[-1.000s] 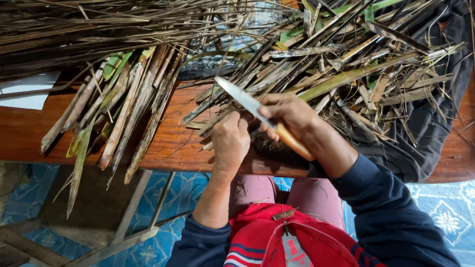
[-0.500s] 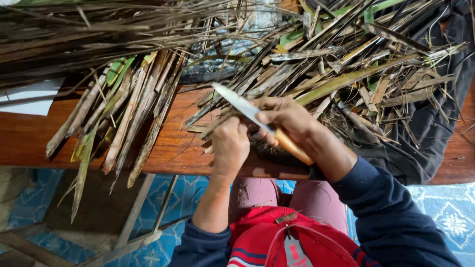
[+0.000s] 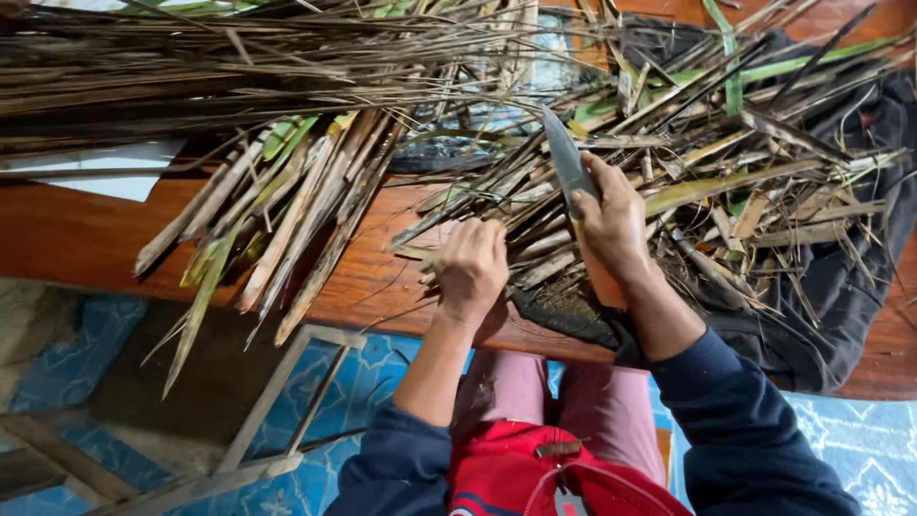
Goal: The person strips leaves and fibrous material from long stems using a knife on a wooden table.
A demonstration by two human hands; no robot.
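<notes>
Beside the wooden bench (image 3: 57,239), the right hand (image 3: 611,215) gripped a knife (image 3: 565,158) while the left hand (image 3: 471,268) clenched one strip (image 3: 535,250); trimmed strips (image 3: 287,220) lay left, a tangled pile (image 3: 726,172) seemingly remained.

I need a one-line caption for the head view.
Right hand holds wooden-handled steel knife; left hand grips dried brown leaf strips.

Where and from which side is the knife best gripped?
Grip the knife by its wooden handle, from the near end by the table edge. The blade points away over the strips, so that end is safe. The right hand already wraps it there; the left hand pins the strips.
</notes>
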